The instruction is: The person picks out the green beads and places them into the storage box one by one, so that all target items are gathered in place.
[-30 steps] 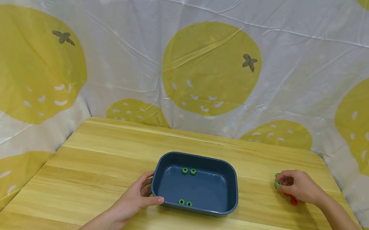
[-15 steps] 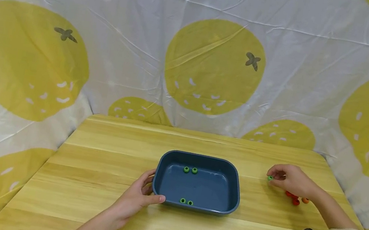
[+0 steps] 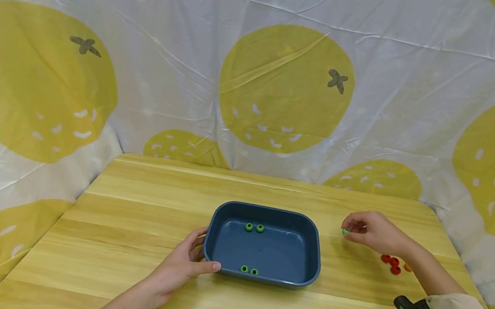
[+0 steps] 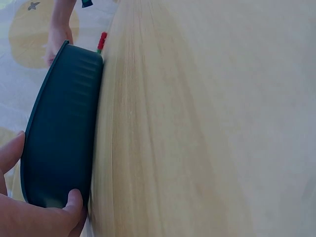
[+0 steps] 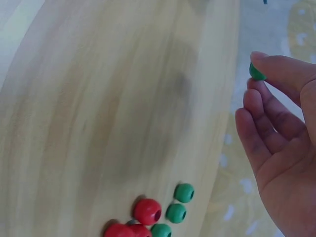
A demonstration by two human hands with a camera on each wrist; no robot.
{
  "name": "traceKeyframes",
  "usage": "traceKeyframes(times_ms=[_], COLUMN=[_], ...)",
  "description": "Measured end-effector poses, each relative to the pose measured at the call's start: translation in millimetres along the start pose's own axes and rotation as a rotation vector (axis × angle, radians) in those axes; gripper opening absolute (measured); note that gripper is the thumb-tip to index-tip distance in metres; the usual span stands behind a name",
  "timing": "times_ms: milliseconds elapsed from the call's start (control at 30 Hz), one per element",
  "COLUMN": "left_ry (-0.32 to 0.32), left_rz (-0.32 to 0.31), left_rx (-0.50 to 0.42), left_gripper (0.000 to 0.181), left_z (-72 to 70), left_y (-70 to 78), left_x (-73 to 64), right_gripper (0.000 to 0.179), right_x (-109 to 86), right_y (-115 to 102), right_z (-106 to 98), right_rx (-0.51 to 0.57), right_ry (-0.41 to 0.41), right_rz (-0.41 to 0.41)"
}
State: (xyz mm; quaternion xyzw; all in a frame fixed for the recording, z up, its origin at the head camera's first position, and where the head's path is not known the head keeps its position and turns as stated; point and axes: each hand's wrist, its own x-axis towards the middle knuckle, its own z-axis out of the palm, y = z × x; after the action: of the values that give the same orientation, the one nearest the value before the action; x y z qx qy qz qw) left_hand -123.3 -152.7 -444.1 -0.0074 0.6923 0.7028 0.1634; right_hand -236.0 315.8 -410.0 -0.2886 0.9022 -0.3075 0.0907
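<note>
A dark blue rectangular tray [image 3: 271, 254] sits on the table. My left hand [image 3: 183, 265] grips its left end, thumb on the front rim, fingers against the side wall; the left wrist view shows the tray's outer wall [image 4: 61, 123] from this hand. Inside, two green beads [image 3: 254, 227] lie by the back wall and two more green beads [image 3: 249, 270] by the front wall. To the right of the tray, my right hand [image 3: 372, 232] pinches a green bead [image 5: 256, 72] between thumb and fingertip, above the table.
Several red beads [image 3: 394, 262] and an orange bead [image 3: 408, 266] lie on the wooden table [image 3: 135, 202] near my right forearm. Loose green beads [image 5: 176, 213] lie beside the red ones in the right wrist view. A lemon-print cloth [image 3: 182, 75] hangs behind the table.
My right hand has moved left, away from the loose beads and towards the tray, carrying the green bead. Red and orange beads have come into view behind it. The left hand stays on the tray.
</note>
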Motion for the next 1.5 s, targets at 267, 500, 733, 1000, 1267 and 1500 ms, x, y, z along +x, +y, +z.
traceKeyframes(times_ms=[267,500,733,1000,1267,1500], left_ry=[0.001,-0.009,0.001,-0.004,-0.009,-0.004], left_rz=[-0.001,0.003,-0.006,-0.011,-0.013,-0.018], left_rx=[0.007,0.004,0.006,0.009,-0.001,-0.003], left_gripper=[0.09,0.091,0.092,0.092,0.09,0.09], left_z=[-0.6,-0.6,-0.7,-1.3,-1.4,-0.6], left_y=[1.4,1.8,2.1,3.7,4.5,4.1], left_x=[-1.4,-1.6,-1.8,-2.2,-1.2,-0.7], right_gripper=[0.009,0.008,0.009,0.008,0.013,0.017], right_x=[16.1,30.4,51.1,72.6,94.2,119.1], right_y=[-16.7,-36.5,-50.0,-62.0,-78.1,-90.1], right_z=[-4.1,-8.5,-5.2,1.4,9.4,20.2], right_rx=[0.002,-0.018,-0.023,0.0,-0.043,-0.061], right_ry=[-0.008,-0.039,-0.068,-0.119,-0.155,-0.201], right_rz=[-0.032,-0.074,-0.11,-0.161,-0.207,-0.264])
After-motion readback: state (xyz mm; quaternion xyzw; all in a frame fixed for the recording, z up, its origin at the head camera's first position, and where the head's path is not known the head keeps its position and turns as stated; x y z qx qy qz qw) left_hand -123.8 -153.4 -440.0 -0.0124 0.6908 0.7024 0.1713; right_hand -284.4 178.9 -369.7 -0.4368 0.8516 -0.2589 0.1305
